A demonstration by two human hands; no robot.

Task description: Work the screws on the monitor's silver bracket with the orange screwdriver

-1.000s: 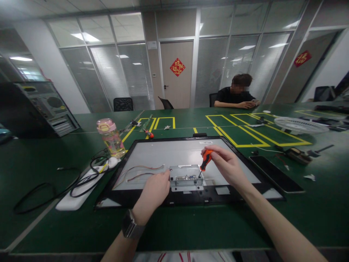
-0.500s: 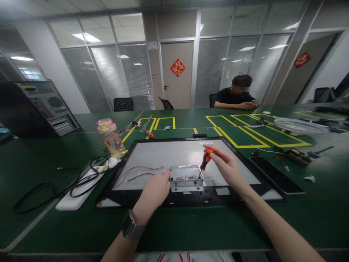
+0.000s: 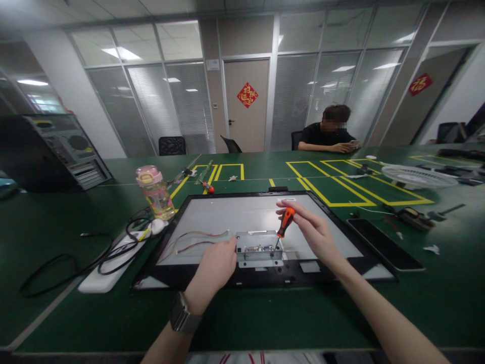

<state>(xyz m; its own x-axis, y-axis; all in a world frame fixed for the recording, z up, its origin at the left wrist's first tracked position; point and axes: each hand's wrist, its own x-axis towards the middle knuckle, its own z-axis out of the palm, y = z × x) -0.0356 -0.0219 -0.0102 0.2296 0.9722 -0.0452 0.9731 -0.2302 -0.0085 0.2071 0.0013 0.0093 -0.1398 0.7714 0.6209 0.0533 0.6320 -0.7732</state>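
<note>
A monitor panel (image 3: 235,210) with a black frame lies face down on the green table. On its lower middle sits a metal bracket (image 3: 261,237) with a row of connectors. My left hand (image 3: 217,260) is closed at the bracket's left edge, its fingertips pinching it. My right hand (image 3: 312,227) has its fingers round the handle of an orange and black screwdriver (image 3: 287,221). The screwdriver leans a little to the right, its tip down at the bracket's lower right, by the connectors. Thin wires (image 3: 200,234) lie on the panel left of the bracket.
On the left are a power strip (image 3: 102,280), black cables (image 3: 56,285), a pink-lidded bottle (image 3: 155,194) and a computer case (image 3: 76,151). A second screwdriver (image 3: 207,187) lies behind the panel. To the right lie a phone (image 3: 384,245) and a white fan grille (image 3: 417,175). Across the table sits a person (image 3: 322,136).
The fingers of my right hand have shifted slightly left and straightened on the screwdriver handle. My left hand stays at the bracket.
</note>
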